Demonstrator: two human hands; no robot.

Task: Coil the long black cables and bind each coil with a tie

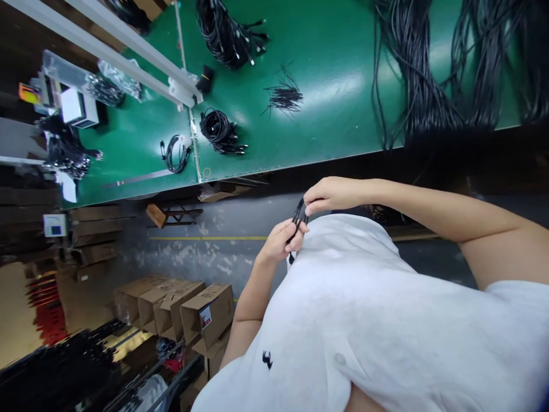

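Both of my hands are raised in front of my white shirt (369, 309), below the edge of the green table (334, 86). My right hand (332, 194) reaches in from the right and pinches the top of a small bundle of thin black wires (299, 217). Just below it, my left hand (281, 240) is closed round the lower part of the same bundle. A short black end hangs out under the left hand, against the shirt.
On the green table lie coiled black cables (218, 129), a second coil (175, 153), a scatter of short black ties (283, 94) and long cables (418, 86) hanging over its edge. Cardboard boxes (206, 315) stand on the floor at lower left.
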